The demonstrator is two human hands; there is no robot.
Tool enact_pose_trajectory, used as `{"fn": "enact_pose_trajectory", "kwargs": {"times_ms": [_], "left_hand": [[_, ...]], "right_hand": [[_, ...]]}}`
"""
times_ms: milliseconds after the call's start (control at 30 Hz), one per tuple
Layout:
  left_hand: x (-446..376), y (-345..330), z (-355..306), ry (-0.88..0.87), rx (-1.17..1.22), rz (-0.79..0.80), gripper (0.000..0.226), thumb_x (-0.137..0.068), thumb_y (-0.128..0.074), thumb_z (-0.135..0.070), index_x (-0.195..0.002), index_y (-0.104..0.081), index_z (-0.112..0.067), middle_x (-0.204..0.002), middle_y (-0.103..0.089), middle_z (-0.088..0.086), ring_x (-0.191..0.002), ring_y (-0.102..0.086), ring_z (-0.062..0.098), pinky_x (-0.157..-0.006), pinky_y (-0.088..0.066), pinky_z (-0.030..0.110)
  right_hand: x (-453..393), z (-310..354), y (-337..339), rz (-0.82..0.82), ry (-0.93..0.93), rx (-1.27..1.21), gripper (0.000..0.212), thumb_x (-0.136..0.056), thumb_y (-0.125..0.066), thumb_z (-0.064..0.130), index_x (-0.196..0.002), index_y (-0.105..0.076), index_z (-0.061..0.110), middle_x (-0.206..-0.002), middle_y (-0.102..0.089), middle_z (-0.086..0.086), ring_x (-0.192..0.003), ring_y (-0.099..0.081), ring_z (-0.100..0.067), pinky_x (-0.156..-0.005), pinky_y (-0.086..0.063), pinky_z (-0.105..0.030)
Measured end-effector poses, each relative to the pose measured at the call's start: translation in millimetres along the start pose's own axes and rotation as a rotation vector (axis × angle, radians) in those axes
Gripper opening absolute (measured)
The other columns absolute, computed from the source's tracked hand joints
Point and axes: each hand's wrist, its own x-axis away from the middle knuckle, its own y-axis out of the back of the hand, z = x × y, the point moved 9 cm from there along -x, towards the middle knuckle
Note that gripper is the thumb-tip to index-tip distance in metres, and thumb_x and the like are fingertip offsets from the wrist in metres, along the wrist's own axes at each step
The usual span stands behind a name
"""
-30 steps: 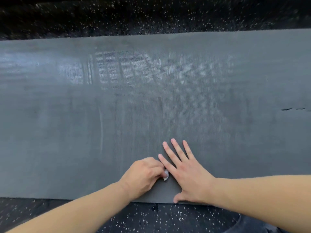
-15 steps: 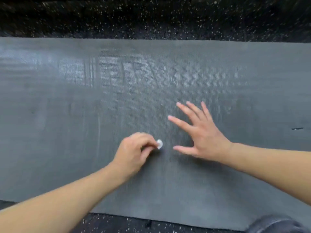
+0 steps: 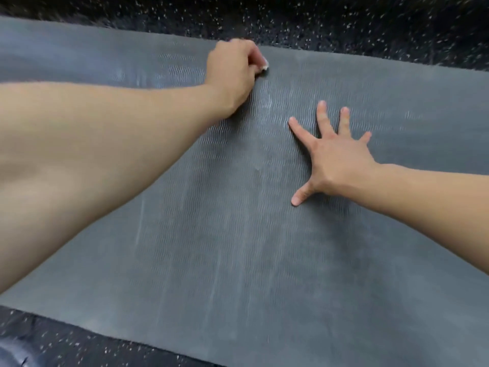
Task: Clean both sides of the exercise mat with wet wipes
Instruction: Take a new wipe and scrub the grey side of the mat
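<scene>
Across the speckled black floor (image 3: 344, 19) lies the exercise mat (image 3: 238, 247), grey and ribbed, spread flat and filling most of our view, its far edge just beyond our reaching hand. A wet wipe (image 3: 264, 66) shows only as a small white scrap at that far edge, bunched inside our left hand (image 3: 232, 70); we cannot tell how much of it meets the surface. Pale streaks run along the mat below it, which we judge to be damp tracks.

To do this stroke well, we judge that the wipe should be flattened under the fingers rather than balled up, so more of it touches the ribs, and that each pass should overlap its neighbour right out to the edge. Firm, even pressure matters on a textured face, and the mat must not creep or wrinkle.

Our left hand is clenched round the wipe, knuckles up, arm stretched long and diagonal from the lower left. Our right hand (image 3: 333, 160) lies flat on the mat, fingers straight and fanned, thumb splayed toward us, grasping nothing and apparently pinning the mat. The two hands are well apart.
</scene>
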Motion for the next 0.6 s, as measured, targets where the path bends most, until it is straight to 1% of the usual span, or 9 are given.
{"fn": "enact_pose_trajectory", "kwargs": {"times_ms": [100,167,200,267,333,400,433,500,600], "left_hand": [[91.4,-11.7,-27.0,-0.219,0.056,0.100,0.010,-0.084,-0.069,-0.027,-0.090,-0.076,-0.029,-0.094,-0.077,-0.009,-0.092,-0.070,0.017,-0.081,-0.051,0.029],[166.2,-22.2,-38.4,-0.307,0.075,0.227,0.006,-0.087,-0.069,-0.026,-0.089,-0.074,-0.029,-0.092,-0.074,-0.009,-0.087,-0.067,0.019,-0.075,-0.047,0.030],[191.5,-25.6,-39.6,-0.317,0.093,0.280,0.006,-0.089,-0.069,-0.027,-0.089,-0.074,-0.030,-0.092,-0.074,-0.011,-0.085,-0.066,0.019,-0.074,-0.047,0.030],[202.9,-27.5,-36.3,-0.300,0.114,0.322,0.005,-0.089,-0.071,-0.026,-0.089,-0.076,-0.029,-0.091,-0.074,-0.011,-0.085,-0.068,0.016,-0.075,-0.048,0.026],[183.2,-20.0,-34.1,-0.268,0.131,0.266,0.005,-0.085,-0.076,-0.022,-0.089,-0.078,-0.025,-0.090,-0.075,-0.008,-0.085,-0.071,0.015,-0.077,-0.048,0.022],[166.1,-10.5,-25.9,-0.187,0.115,0.148,0.004,-0.085,-0.076,-0.023,-0.088,-0.078,-0.024,-0.088,-0.075,-0.005,-0.083,-0.069,0.016,-0.077,-0.050,0.026],[165.0,-10.5,-20.7,-0.143,0.090,0.115,0.004,-0.085,-0.075,-0.025,-0.088,-0.078,-0.025,-0.088,-0.074,-0.005,-0.083,-0.069,0.016,-0.077,-0.051,0.029],[182.2,-18.6,-22.8,-0.128,0.042,0.141,0.006,-0.086,-0.073,-0.029,-0.090,-0.077,-0.028,-0.091,-0.074,-0.007,-0.088,-0.069,0.017,-0.077,-0.052,0.033],[239.8,-27.1,-44.3,-0.240,0.042,0.251,0.007,-0.086,-0.070,-0.026,-0.089,-0.074,-0.030,-0.091,-0.073,-0.009,-0.089,-0.068,0.020,-0.074,-0.053,0.036]], "right_hand": [[-1.1,-1.2,-2.2,-0.001,0.006,0.020,0.171,-0.031,-0.083,0.089,-0.158,0.024,0.051,-0.168,0.039,-0.008,-0.155,0.022,-0.054,-0.111,-0.017,-0.086],[0.5,1.4,-0.9,-0.014,0.014,0.025,0.171,-0.029,-0.083,0.089,-0.159,0.023,0.051,-0.168,0.038,-0.008,-0.155,0.021,-0.053,-0.110,-0.017,-0.087],[0.7,3.0,0.2,-0.015,0.016,0.020,0.172,-0.029,-0.083,0.090,-0.159,0.022,0.052,-0.168,0.037,-0.007,-0.155,0.022,-0.053,-0.110,-0.016,-0.087],[1.5,4.7,3.4,-0.001,0.010,-0.002,0.170,-0.031,-0.084,0.088,-0.159,0.023,0.052,-0.168,0.037,-0.007,-0.155,0.024,-0.051,-0.111,-0.013,-0.087],[7.6,7.0,7.2,0.001,0.006,-0.038,0.167,-0.037,-0.087,0.086,-0.160,0.020,0.049,-0.170,0.034,-0.008,-0.156,0.022,-0.050,-0.115,-0.011,-0.085],[27.0,14.9,-0.3,-0.044,0.037,-0.042,0.165,-0.042,-0.085,0.086,-0.164,0.017,0.041,-0.173,0.026,-0.011,-0.158,0.016,-0.049,-0.120,-0.012,-0.078],[42.3,20.3,-10.9,-0.073,0.063,-0.018,0.166,-0.043,-0.082,0.089,-0.165,0.016,0.035,-0.173,0.024,-0.013,-0.159,0.013,-0.048,-0.122,-0.013,-0.075],[80.6,31.2,-44.2,-0.094,0.113,0.068,0.169,-0.043,-0.073,0.098,-0.166,0.018,0.025,-0.172,0.026,-0.016,-0.159,0.013,-0.049,-0.124,-0.011,-0.073],[129.5,47.1,-101.6,-0.034,0.172,0.136,0.170,-0.043,-0.065,0.103,-0.164,0.021,0.019,-0.170,0.030,-0.019,-0.157,0.016,-0.051,-0.123,-0.009,-0.075]]}}
